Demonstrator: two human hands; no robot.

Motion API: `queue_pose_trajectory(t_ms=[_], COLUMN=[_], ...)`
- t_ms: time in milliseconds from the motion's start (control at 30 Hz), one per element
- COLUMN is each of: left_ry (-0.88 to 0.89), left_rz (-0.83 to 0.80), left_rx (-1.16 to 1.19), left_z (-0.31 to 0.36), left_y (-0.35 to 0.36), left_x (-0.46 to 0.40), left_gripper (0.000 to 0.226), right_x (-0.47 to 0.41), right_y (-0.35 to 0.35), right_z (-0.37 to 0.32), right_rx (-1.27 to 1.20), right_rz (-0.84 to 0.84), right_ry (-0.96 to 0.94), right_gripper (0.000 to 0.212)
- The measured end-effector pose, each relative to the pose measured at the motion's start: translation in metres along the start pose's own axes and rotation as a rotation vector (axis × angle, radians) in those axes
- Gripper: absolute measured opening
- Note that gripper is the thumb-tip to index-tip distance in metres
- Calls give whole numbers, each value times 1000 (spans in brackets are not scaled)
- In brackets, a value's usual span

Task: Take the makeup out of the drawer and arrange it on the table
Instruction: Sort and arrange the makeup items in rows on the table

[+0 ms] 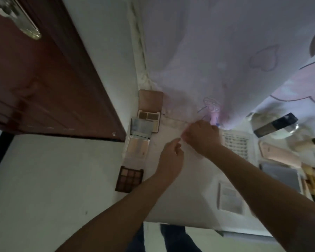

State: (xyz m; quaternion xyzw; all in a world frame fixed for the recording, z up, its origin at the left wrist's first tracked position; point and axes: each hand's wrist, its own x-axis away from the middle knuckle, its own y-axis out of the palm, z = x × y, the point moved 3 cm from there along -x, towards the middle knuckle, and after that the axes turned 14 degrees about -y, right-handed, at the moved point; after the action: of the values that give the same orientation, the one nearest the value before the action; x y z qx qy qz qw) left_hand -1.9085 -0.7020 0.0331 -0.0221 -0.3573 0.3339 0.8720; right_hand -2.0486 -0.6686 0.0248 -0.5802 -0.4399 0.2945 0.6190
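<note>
Along the left edge of the white table [185,193] lies a row of makeup: an open palette with a brown lid [150,110], a mirrored compact [140,129], a pale powder palette [137,147] and a brown nine-pan eyeshadow palette [129,179]. Over the table's middle, my left hand [170,159] and my right hand [201,137] meet fingertip to fingertip. Both pinch a small pale, blurred thing [182,139] between them; what it is I cannot tell. On the right, more makeup shows: a white gridded case [236,144], a peach tube [278,155] and a grey case [280,177].
A brown door [44,79] stands at the left, beside the wall. A lavender printed cloth [225,60] hangs over the table's far side. A printed leaflet [230,198] lies near the front right. A black box [276,124] sits at the far right.
</note>
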Motion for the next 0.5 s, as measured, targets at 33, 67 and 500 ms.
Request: queue_pose_trajectory(t_ms=[33,67,500], left_ry=[-59,-113,-420], left_rz=[47,77,-509], left_rx=[8,16,971], left_z=[7,12,24], left_y=[6,10,3], left_x=[-13,-23,-4], left_gripper=[41,43,35], right_x=[-4,-6,32], right_y=[5,10,-50], right_z=[-1,-1,-1], right_rx=[47,79,-642], right_rz=[8,16,150], right_ry=[-14,-37,-434], right_gripper=[39,41,37])
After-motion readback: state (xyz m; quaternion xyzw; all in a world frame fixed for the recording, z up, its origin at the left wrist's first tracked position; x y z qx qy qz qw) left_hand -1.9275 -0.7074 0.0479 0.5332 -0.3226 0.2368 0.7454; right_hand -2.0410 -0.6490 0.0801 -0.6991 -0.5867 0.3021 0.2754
